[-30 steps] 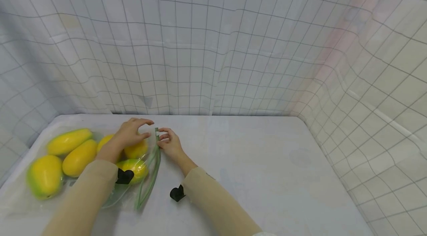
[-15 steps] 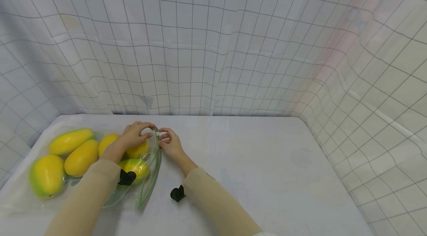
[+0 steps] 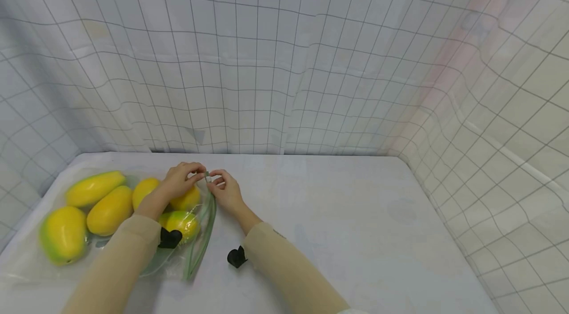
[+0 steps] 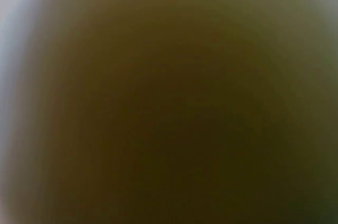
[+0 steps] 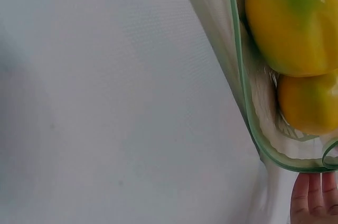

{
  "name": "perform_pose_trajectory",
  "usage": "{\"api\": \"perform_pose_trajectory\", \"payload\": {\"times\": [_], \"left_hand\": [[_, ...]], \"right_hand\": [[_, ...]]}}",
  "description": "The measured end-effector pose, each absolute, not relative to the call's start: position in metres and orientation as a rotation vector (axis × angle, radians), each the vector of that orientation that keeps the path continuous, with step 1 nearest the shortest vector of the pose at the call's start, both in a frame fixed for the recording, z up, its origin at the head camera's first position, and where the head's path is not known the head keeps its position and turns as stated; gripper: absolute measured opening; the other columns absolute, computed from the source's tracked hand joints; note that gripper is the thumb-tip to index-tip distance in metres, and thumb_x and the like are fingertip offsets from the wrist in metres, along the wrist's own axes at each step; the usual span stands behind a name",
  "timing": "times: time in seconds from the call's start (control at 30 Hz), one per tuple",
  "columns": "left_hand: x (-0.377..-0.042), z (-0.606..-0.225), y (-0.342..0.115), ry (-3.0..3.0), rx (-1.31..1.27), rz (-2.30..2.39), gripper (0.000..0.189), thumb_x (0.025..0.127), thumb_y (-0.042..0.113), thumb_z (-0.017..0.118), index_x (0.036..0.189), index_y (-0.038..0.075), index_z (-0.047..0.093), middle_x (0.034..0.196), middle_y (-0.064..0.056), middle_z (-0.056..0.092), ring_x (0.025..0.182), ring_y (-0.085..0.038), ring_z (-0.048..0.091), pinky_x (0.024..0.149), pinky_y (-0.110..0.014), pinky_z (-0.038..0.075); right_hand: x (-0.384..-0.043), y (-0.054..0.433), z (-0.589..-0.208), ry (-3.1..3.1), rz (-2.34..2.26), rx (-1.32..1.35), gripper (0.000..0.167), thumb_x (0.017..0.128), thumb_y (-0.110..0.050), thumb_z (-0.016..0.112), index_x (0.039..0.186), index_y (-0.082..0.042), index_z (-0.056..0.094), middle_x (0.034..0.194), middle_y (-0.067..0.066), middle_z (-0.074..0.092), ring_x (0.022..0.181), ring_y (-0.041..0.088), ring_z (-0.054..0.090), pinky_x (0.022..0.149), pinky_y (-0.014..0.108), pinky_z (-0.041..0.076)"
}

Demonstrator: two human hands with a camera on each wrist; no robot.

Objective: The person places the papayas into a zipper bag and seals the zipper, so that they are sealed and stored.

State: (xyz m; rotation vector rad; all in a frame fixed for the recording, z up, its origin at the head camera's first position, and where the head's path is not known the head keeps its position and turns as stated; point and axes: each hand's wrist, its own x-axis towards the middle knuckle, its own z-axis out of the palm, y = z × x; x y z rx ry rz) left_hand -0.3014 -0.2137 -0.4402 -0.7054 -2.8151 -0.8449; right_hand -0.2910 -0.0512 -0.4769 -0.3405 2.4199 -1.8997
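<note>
A clear zip bag with a green zip edge lies on the left of the table, several yellow-green, mango-like fruits inside it. At the far end of the zip is a small white slider. My left hand reaches over the bag, thumb and fingertips pinching at this end. From the other side my right hand pinches the zip edge beside the slider. In the right wrist view, fingers touch the green edge. The left wrist view is only a dark blur.
A white table extends to the right. Grid-patterned white curtains stand behind it and at both sides. Black wrist mounts sit at the sleeves.
My left hand has come slightly down toward the zip's far end, and its thumb and fingers have closed there. My right hand stays nearly in place at the zip edge.
</note>
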Motion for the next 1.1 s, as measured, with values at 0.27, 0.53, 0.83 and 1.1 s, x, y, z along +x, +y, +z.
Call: {"api": "perform_pose_trajectory", "payload": {"times": [0.27, 0.53, 0.83, 1.1], "left_hand": [[-0.301, -0.441, -0.215, -2.782, -0.713, -0.904, 0.016, 0.093, 0.012, 0.052, 0.098, 0.001, 0.062, 0.093, -0.014, 0.06, 0.085, -0.032, 0.049, 0.074, -0.05, 0.04], [-0.302, -0.444, -0.214, -2.753, -0.722, -0.897, 0.014, 0.093, 0.011, 0.052, 0.096, 0.001, 0.062, 0.092, -0.015, 0.06, 0.087, -0.034, 0.05, 0.075, -0.053, 0.039], [-0.301, -0.44, -0.215, -2.709, -0.683, -0.919, 0.01, 0.092, 0.008, 0.052, 0.093, 0.002, 0.061, 0.087, -0.014, 0.061, 0.081, -0.031, 0.049, 0.069, -0.048, 0.038], [-0.302, -0.441, -0.217, -2.722, -0.668, -0.915, 0.01, 0.092, 0.008, 0.052, 0.093, 0.001, 0.059, 0.085, -0.013, 0.059, 0.081, -0.03, 0.048, 0.069, -0.046, 0.037]], "right_hand": [[-0.294, -0.053, -0.471, 2.563, -1.778, -0.424, 0.012, 0.09, -0.015, 0.058, 0.1, -0.008, 0.058, 0.081, 0.005, 0.06, 0.064, 0.005, 0.053, 0.057, 0.014, 0.045], [-0.292, -0.051, -0.473, 2.645, -1.656, -0.512, 0.011, 0.091, -0.013, 0.057, 0.101, -0.007, 0.057, 0.082, 0.006, 0.061, 0.066, 0.005, 0.054, 0.058, 0.012, 0.044], [-0.283, -0.05, -0.48, 2.646, -1.588, -0.531, 0.009, 0.09, -0.009, 0.056, 0.098, -0.006, 0.055, 0.078, 0.003, 0.058, 0.064, 0.003, 0.052, 0.057, 0.012, 0.042], [-0.269, -0.046, -0.483, 2.653, -1.527, -0.586, 0.009, 0.089, -0.008, 0.055, 0.097, -0.006, 0.053, 0.078, 0.003, 0.058, 0.063, 0.002, 0.05, 0.056, 0.011, 0.041]]}}
